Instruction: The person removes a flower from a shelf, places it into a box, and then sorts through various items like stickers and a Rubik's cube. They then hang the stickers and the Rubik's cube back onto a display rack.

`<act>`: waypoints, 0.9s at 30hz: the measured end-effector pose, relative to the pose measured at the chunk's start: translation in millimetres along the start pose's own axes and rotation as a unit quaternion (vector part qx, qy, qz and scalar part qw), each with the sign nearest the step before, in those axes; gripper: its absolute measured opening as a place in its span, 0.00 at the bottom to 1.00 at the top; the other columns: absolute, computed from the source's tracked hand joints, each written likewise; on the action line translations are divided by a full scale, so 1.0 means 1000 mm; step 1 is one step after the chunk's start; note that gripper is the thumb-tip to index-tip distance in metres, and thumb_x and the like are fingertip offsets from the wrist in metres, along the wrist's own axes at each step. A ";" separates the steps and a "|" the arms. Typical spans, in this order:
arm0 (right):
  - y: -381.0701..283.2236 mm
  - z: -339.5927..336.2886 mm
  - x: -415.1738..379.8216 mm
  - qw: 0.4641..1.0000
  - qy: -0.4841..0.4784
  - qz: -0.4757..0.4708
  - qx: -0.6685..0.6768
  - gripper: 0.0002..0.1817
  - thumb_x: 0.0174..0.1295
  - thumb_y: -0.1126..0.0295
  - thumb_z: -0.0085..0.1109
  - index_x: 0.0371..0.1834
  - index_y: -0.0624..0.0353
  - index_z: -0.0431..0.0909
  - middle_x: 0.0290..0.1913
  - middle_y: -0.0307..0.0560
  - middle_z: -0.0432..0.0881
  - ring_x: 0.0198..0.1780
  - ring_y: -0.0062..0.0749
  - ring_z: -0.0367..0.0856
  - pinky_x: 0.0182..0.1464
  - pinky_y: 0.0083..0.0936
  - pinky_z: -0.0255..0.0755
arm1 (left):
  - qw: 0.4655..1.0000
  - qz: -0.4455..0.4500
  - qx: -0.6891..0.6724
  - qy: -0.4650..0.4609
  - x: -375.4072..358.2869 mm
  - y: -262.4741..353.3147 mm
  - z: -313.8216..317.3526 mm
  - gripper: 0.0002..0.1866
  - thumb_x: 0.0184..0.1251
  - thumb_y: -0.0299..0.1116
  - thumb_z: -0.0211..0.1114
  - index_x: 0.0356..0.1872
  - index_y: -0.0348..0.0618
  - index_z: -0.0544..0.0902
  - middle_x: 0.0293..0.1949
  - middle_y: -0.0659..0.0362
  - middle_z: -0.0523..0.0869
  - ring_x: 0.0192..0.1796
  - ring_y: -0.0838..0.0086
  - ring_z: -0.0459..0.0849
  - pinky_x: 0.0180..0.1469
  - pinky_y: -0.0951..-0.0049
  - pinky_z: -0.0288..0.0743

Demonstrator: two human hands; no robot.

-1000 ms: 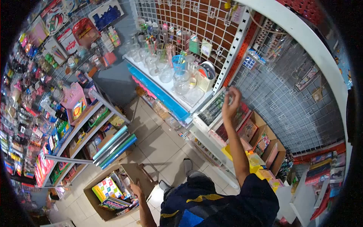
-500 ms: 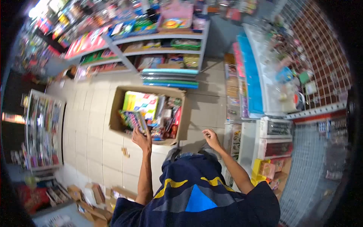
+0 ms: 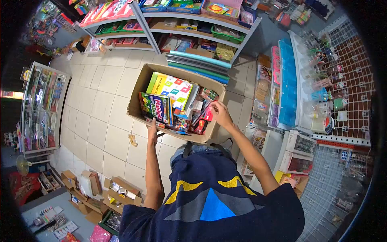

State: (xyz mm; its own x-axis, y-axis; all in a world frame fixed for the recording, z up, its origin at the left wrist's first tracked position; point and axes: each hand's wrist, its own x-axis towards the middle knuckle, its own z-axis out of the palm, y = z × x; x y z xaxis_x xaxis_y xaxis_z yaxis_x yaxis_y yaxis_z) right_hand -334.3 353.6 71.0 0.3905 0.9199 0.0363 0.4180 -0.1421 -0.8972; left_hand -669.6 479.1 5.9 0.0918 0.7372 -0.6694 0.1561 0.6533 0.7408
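Cardboard box (image 3: 140, 86), holding books (image 3: 171, 89), sits on the tiled floor (image 3: 96, 105) before you. Your right hand (image 3: 221, 114), just now outside it, is over its right side, fingertips drawn together near a red packet (image 3: 208, 114); whether they pinch anything, I cannot tell. Your left hand (image 3: 152, 130) has left the book and meets the near wall, its hold unclear. Both hands are now at the box. Rolls (image 3: 201, 64) lie beyond.

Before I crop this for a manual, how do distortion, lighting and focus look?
Head view: fisheye bends the shelf edges, corners go black; head view: soft shadow darkens the floor right of the box; head view: the white book looks sharp.
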 end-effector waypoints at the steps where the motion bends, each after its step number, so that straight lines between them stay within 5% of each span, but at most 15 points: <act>1: 0.012 0.009 0.011 0.998 -0.051 0.007 -0.027 0.07 0.60 0.75 0.57 0.40 0.64 0.76 0.40 0.53 0.78 0.44 0.42 0.81 0.46 0.33 0.75 | 1.000 -0.001 -0.005 -0.010 0.002 -0.005 -0.004 0.42 0.64 0.64 0.55 0.68 0.47 0.54 0.52 0.46 0.78 0.52 0.54 0.81 0.48 0.47 0.79; 4: 0.059 0.043 0.039 0.957 -0.197 0.014 -0.211 0.21 0.57 0.65 0.63 0.50 0.66 0.72 0.45 0.60 0.79 0.51 0.51 0.78 0.56 0.41 0.71 | 1.000 0.005 -0.031 0.003 -0.014 0.002 0.000 0.39 0.66 0.62 0.55 0.67 0.45 0.56 0.52 0.47 0.78 0.52 0.56 0.81 0.48 0.46 0.79; 8: 0.096 0.083 0.066 0.927 -0.259 0.091 -0.256 0.31 0.53 0.61 0.67 0.56 0.68 0.68 0.55 0.66 0.75 0.62 0.57 0.71 0.61 0.45 0.68 | 0.999 0.014 -0.030 -0.035 0.022 -0.027 -0.014 0.34 0.67 0.60 0.55 0.62 0.49 0.57 0.45 0.49 0.82 0.47 0.57 0.84 0.45 0.45 0.79; 12: 0.098 0.107 0.071 0.936 -0.202 0.141 -0.251 0.38 0.47 0.62 0.73 0.57 0.64 0.60 0.61 0.67 0.67 0.62 0.62 0.69 0.60 0.48 0.67 | 1.000 -0.005 -0.029 -0.008 0.002 -0.008 -0.007 0.40 0.66 0.59 0.58 0.68 0.55 0.46 0.58 0.47 0.72 0.52 0.56 0.81 0.46 0.39 0.78; 19: 0.109 0.122 0.068 0.943 -0.164 0.149 -0.250 0.41 0.44 0.67 0.74 0.58 0.59 0.55 0.59 0.65 0.67 0.64 0.60 0.65 0.64 0.46 0.64 | 1.000 0.020 0.000 -0.001 0.026 -0.039 -0.017 0.40 0.65 0.59 0.58 0.67 0.54 0.48 0.57 0.48 0.73 0.52 0.58 0.80 0.45 0.45 0.80; 20: 0.112 0.124 0.068 0.946 -0.160 0.143 -0.244 0.43 0.45 0.67 0.74 0.60 0.58 0.53 0.59 0.67 0.66 0.64 0.62 0.64 0.65 0.46 0.63 | 0.999 0.027 0.014 0.015 0.027 -0.037 -0.015 0.40 0.65 0.57 0.59 0.68 0.53 0.48 0.54 0.49 0.75 0.50 0.59 0.81 0.44 0.48 0.82; 23: 0.119 0.129 0.064 0.955 -0.131 0.175 -0.201 0.46 0.46 0.69 0.72 0.66 0.55 0.50 0.66 0.66 0.61 0.67 0.64 0.61 0.66 0.49 0.62 | 1.000 -0.007 -0.014 -0.009 0.014 -0.022 -0.013 0.40 0.69 0.52 0.58 0.70 0.39 0.50 0.60 0.47 0.72 0.60 0.62 0.73 0.61 0.65 0.68; 27: 0.102 0.118 0.060 0.958 -0.132 0.183 -0.179 0.44 0.45 0.65 0.74 0.62 0.58 0.53 0.62 0.70 0.64 0.65 0.64 0.64 0.63 0.46 0.64 | 0.999 -0.029 -0.020 -0.013 -0.008 0.004 -0.005 0.34 0.69 0.50 0.58 0.66 0.40 0.57 0.56 0.48 0.75 0.53 0.60 0.80 0.47 0.57 0.82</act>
State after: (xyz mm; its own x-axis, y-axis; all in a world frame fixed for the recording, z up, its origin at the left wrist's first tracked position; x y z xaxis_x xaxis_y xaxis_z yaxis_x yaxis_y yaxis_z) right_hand -365.4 437.5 -70.0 0.3628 0.8380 -0.4077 0.5650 -0.5457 -0.6189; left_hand -674.7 477.1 14.4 0.1094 0.6930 -0.7126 0.1232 0.7020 0.7015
